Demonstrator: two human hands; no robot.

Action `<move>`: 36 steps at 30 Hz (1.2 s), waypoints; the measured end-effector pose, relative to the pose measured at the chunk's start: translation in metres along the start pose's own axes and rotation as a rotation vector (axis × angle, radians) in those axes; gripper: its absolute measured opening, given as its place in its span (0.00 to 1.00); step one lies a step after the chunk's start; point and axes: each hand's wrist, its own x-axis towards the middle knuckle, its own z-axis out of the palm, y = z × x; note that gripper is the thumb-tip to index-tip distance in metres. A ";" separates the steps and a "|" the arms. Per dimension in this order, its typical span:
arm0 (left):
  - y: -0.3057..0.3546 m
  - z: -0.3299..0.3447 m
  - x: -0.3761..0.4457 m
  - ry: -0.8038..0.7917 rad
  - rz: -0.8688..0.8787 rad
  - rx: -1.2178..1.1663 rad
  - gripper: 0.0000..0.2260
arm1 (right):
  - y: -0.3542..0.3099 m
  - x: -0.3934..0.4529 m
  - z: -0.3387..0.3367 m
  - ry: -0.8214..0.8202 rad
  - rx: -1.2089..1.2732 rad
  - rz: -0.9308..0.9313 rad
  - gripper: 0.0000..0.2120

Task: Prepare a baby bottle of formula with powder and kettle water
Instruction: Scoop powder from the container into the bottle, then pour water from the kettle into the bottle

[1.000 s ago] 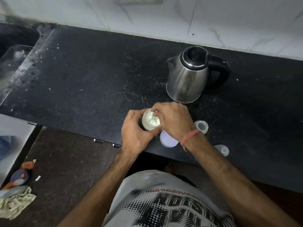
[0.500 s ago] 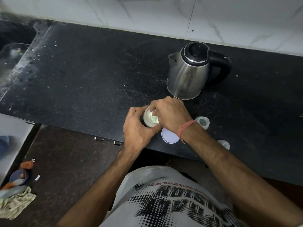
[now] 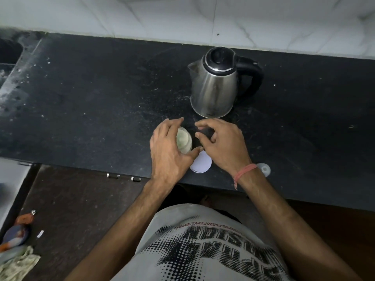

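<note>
Left hand: left hand (image 3: 169, 151) curls round the small clear glass jar of pale powder (image 3: 184, 142), fingers on its far-left side and thumb on its near-right side, gripping it.
Right hand: right hand (image 3: 222, 146) hovers just right of the jar, fingers loosely bent and spread, holding nothing; a pink thread band (image 3: 244, 173) circles its wrist.
Jar: stands upright on the black speckled stone counter (image 3: 101, 102), its mouth uncovered, in front of and slightly left of the kettle.
Kettle: stainless-steel electric kettle with black lid and black handle (image 3: 216, 86) stands upright, spout to the left, handle to the right, near the white tiled wall (image 3: 203, 19).
Lid: round white flat disc (image 3: 201, 163) lies on the counter in front of the kettle, just beside the jar, partly under both hands.
Small part: clear round plastic piece (image 3: 263, 169) lies near the counter's front edge, in front of and to the right of the kettle, beyond the right wrist.
</note>
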 end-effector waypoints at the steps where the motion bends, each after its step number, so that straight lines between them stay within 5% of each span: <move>1: 0.003 0.002 0.001 -0.012 0.026 0.016 0.44 | 0.003 -0.004 -0.004 0.011 0.003 0.012 0.12; 11: 0.044 0.027 -0.001 -0.244 0.306 -0.050 0.40 | 0.035 -0.040 -0.037 0.179 0.058 0.138 0.11; 19: 0.047 0.059 0.003 -0.439 0.220 -0.089 0.41 | 0.058 -0.064 -0.045 0.238 0.071 0.261 0.10; 27: 0.051 0.076 0.010 -0.450 0.172 -0.187 0.26 | 0.066 -0.072 -0.039 0.225 0.050 0.293 0.12; 36: 0.055 0.057 0.029 -0.319 0.097 -0.294 0.23 | 0.058 -0.046 -0.050 0.259 0.084 0.237 0.14</move>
